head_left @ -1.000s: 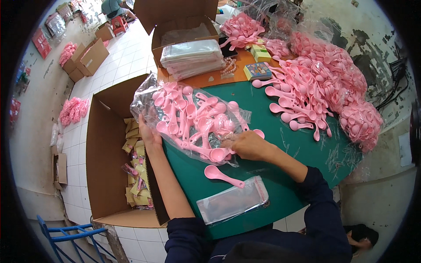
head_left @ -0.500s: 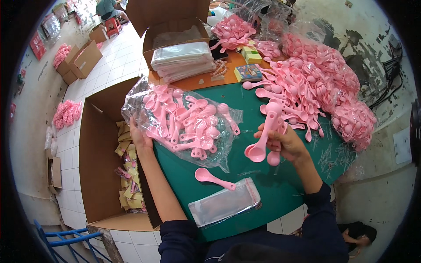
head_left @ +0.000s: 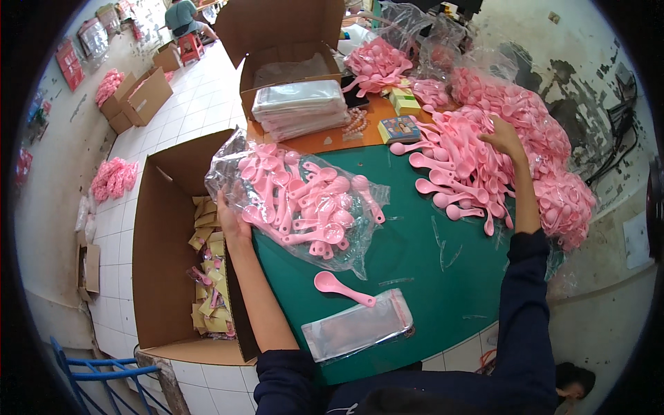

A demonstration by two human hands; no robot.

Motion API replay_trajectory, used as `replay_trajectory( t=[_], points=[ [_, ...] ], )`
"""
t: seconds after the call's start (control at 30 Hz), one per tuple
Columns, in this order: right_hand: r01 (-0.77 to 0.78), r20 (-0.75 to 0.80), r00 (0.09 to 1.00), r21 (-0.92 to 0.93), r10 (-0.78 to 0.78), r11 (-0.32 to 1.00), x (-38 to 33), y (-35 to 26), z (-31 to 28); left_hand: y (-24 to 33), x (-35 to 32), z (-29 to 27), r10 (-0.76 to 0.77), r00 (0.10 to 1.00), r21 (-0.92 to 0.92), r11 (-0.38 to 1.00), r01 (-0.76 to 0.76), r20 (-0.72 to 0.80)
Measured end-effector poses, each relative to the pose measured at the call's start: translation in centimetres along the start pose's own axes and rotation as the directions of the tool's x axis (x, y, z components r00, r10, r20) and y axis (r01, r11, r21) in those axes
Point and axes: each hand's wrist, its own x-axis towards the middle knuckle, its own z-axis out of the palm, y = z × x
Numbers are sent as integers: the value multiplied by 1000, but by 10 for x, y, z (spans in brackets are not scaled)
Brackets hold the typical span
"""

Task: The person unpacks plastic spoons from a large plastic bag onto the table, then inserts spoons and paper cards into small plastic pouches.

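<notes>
Pink spoons point(head_left: 280, 178) bagged at left, heaped at right

The clear bag point(head_left: 364, 235) of spoons is laid at the left side of the green table point(head_left: 432, 290) and is touched at its left edge by the left hand point(head_left: 236, 220); the fingers are partly hidden by plastic, and whether they are closed cannot be told. The right hand point(head_left: 505, 138) is held at the heap point(head_left: 460, 155) of spoons, fingers and thumb spread apart. One loose spoon point(head_left: 340, 287) is set with its handle end at the clear sleeves point(head_left: 357, 325). A coloured picture is printed on a small box point(head_left: 399, 129) beside the heap, its finer print too small to be read
</notes>
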Motion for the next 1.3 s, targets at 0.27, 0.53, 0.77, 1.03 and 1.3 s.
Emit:
replay_trajectory(
  t=[0.27,0.53,0.77,1.03,1.3],
  points=[
    [-43,540,588,765,-603,642,-62,-170,2,2,17,-24,69,998,10,998,-69,13],
    [493,-1,750,667,-661,558,-65,-254,72,1,11,-7,89,988,-123,990,-74,123],
    [569,11,730,544,-684,617,-72,-276,82,1,8,-8,74,990,-71,995,-66,117],
    [616,-54,780,239,-623,750,-76,-283,86,1,16,-15,64,992,-113,992,-51,108],
    [475,129,803,451,-581,756,-77,-285,92,1,14,-13,57,993,-123,991,-44,99]
  ],
)
